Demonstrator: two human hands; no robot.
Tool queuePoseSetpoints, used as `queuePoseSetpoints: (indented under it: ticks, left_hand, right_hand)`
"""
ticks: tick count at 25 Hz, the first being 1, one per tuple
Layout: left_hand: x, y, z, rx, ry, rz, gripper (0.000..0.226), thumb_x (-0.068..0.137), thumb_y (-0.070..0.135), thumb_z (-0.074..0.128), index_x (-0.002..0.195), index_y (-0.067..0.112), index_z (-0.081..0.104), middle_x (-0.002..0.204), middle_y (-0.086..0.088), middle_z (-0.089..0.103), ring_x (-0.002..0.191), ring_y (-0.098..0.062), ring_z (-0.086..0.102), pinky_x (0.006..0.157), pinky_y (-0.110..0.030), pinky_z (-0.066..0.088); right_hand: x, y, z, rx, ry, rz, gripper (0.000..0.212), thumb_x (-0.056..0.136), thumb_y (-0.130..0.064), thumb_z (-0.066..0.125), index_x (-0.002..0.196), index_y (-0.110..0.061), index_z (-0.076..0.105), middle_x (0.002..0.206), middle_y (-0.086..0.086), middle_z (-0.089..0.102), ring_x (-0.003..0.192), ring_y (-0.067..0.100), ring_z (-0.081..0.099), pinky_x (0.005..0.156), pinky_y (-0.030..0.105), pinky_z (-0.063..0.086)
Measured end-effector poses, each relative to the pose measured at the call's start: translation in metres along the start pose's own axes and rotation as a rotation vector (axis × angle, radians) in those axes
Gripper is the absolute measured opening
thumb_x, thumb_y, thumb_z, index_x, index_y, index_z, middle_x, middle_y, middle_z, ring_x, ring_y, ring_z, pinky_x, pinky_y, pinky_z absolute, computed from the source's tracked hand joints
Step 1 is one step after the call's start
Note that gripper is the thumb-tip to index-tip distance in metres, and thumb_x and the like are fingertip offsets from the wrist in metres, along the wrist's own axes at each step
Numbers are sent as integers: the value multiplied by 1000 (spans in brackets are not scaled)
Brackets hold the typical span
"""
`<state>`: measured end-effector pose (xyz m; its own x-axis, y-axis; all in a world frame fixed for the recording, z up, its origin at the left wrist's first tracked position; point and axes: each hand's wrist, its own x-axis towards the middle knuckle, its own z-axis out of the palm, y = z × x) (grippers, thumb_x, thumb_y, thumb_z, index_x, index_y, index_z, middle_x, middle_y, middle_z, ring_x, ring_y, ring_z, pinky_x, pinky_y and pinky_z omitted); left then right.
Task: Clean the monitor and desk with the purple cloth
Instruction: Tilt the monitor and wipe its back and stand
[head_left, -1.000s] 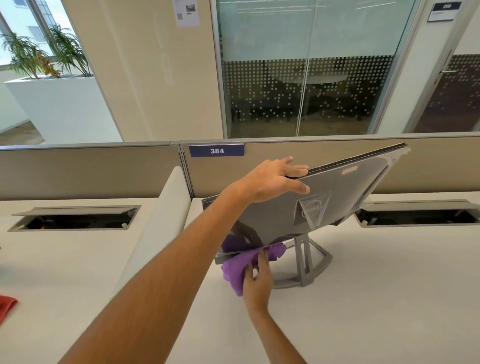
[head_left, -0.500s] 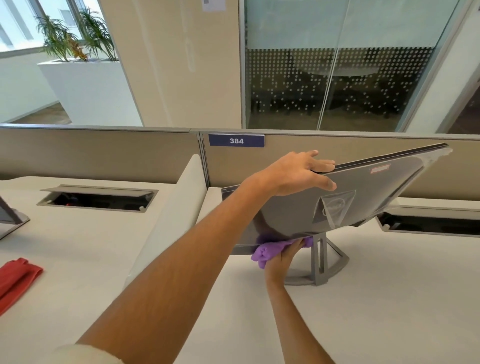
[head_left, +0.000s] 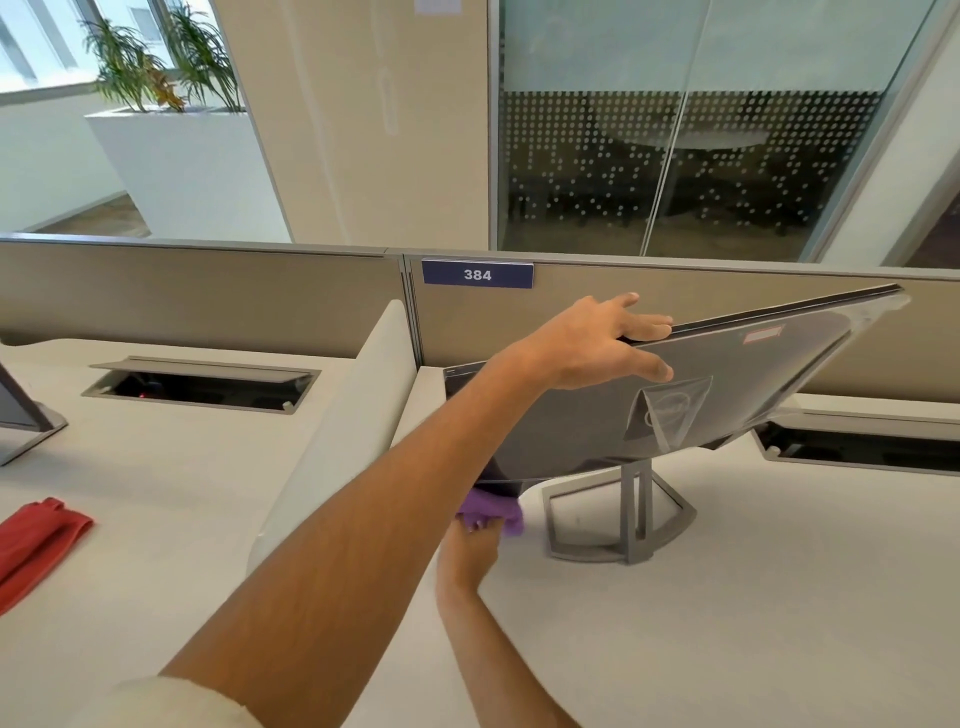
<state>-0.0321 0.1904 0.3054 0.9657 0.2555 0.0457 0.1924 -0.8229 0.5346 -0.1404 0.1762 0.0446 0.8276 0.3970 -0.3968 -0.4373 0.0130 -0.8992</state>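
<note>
Purple cloth (head_left: 491, 509), bunched in your right hand (head_left: 470, 545), sits under the tilted grey monitor's (head_left: 675, 395) lower edge. Your left hand (head_left: 597, 343) clamps its top rim; push harder and the grey stand (head_left: 623, 519) may tip or slide.

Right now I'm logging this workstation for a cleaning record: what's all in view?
monitor: one, grey back, tilted on its stand, centre desk
stand: one, grey, under monitor
purple cloth: one, under monitor's lower edge
red cloth: one, left desk
desk: white, two open cable hatches
divider: one, white, between desks
partition: beige, blue 384 plate
second monitor stand: one, grey, far left edge
planter: one, white, green plants, back left
left hand: grips monitor's top edge
right hand: holds purple cloth
</note>
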Motion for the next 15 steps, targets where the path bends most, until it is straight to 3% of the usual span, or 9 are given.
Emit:
queuePoseSetpoints:
  ticks: [4,7,9,13,15]
  left_hand:
    - [3,1,3,40,-14,-24,77,63,74,45,132,41,50,153,5,31,146,-25,12,114,-58,6]
    - [4,-1,3,32,-6,-14,75,65,72,47,133,41,50,153,7,32,146,-24,11,115,-55,5]
    - [5,-4,2,27,1,-3,71,68,68,49,133,39,50,152,7,33,146,-21,10,116,-53,3]
    - [0,-1,-1,-15,12,25,58,80,51,54,134,30,52,149,9,38,146,-14,11,117,-47,0]
    - [-2,0,-2,-18,21,40,54,84,46,56,135,27,52,148,9,39,145,-13,12,116,-46,0]
  right_hand:
    - [0,-15,10,182,35,242,28,69,4,54,92,-9,64,84,8,70,76,29,64,73,38,53]
    - [21,-16,-7,206,33,211,35,52,-2,52,84,-2,68,82,19,70,69,33,62,67,42,55]
    - [36,-17,-23,191,10,178,32,52,-1,50,80,-4,65,82,19,69,67,31,60,65,39,54]
    - [62,-40,-53,165,44,184,32,78,-1,48,104,-12,62,94,13,66,85,34,63,77,35,51]
    - [68,-54,-64,115,62,153,24,84,0,47,101,-11,60,90,15,64,81,32,62,71,32,51]
